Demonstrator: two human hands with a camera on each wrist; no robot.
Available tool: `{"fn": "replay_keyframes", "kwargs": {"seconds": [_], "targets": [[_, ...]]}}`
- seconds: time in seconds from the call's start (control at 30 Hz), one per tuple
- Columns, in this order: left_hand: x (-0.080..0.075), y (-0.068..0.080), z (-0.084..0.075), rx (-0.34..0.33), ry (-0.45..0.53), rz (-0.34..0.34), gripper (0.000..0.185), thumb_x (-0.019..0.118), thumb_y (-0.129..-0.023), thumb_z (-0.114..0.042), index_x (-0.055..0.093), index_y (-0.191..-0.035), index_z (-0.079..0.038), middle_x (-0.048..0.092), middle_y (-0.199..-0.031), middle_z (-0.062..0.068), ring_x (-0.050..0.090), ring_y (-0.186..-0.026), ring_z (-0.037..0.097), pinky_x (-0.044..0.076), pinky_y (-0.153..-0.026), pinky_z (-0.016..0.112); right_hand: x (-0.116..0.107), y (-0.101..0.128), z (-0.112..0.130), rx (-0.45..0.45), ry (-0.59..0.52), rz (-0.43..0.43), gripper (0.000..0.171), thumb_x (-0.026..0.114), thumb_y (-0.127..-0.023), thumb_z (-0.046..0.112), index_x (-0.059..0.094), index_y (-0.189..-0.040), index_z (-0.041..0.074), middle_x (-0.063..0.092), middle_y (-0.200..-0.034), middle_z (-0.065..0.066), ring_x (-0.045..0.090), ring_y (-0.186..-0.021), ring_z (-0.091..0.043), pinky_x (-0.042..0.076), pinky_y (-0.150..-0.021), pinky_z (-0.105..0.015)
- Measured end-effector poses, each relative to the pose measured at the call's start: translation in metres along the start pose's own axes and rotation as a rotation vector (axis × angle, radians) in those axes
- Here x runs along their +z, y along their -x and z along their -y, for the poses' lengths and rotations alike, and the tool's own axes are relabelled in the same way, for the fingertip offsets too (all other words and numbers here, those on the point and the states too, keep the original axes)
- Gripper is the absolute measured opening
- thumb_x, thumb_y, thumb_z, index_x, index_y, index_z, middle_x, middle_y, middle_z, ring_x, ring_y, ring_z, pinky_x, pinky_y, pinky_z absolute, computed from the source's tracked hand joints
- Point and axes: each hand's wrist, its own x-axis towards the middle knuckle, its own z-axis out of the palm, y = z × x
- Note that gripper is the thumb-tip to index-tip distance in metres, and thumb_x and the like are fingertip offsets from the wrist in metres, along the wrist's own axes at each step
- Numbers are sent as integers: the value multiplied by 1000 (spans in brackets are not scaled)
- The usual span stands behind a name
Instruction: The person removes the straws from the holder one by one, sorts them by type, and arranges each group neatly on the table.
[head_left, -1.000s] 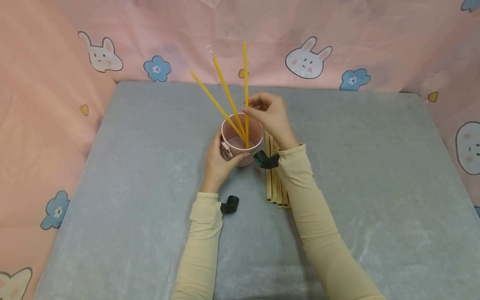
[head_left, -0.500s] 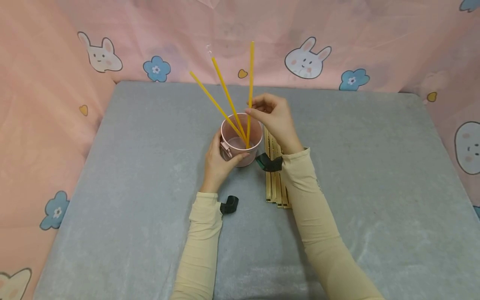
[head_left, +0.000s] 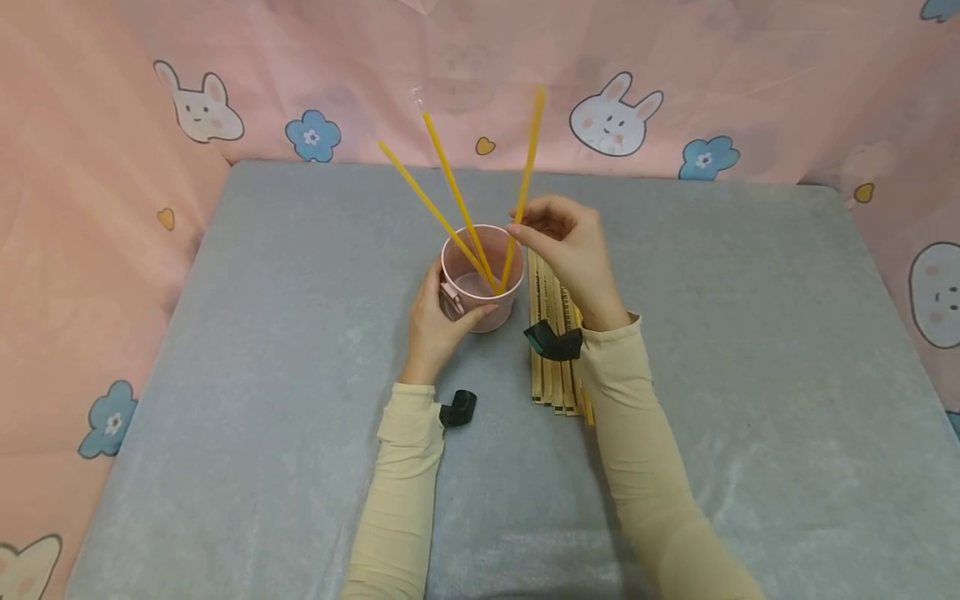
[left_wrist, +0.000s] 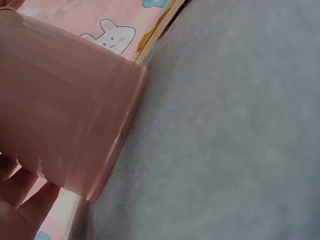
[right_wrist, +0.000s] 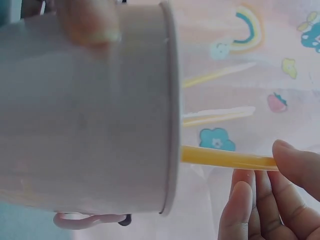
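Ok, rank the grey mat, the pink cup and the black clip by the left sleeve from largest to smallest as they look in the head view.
1. Grey mat, covering most of the view.
2. Pink cup.
3. Black clip, clearly the smallest.

Three yellow straws [head_left: 457,204], one pink cup [head_left: 482,279], two hands [head_left: 573,250].

The left hand [head_left: 435,329] holds the pink cup [head_left: 482,277] on the gray table [head_left: 300,333], the right hand [head_left: 573,250] pinches one yellow stick [head_left: 525,187] standing in the cup beside two more sticks [head_left: 442,204], and flat wooden strips [head_left: 555,350] lie just right of the cup.
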Motion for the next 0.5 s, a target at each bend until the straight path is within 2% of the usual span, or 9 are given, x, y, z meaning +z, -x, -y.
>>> {"fn": "replay_keyframes", "kwargs": {"seconds": [0.23, 0.5], "targets": [[0, 0, 1, 0, 7, 1, 92, 86, -69, -21, 35, -143, -3, 47, -136, 16, 45, -124, 25, 36, -104, 37, -2, 11, 2, -20, -42, -30, 8, 68, -82, -5, 70, -90, -1, 66, -90, -18, 64, -81, -20, 53, -78, -30], [1, 0, 1, 0, 33, 3, 91, 85, -69, -18, 34, -143, -2, 46, -137, 16, 43, -125, 24, 34, -105, 35, -6, 19, 4, -20, -87, -66, 11, 68, -82, -6, 67, -92, -10, 68, -87, -8, 64, -81, -21, 53, -76, -29]]}}
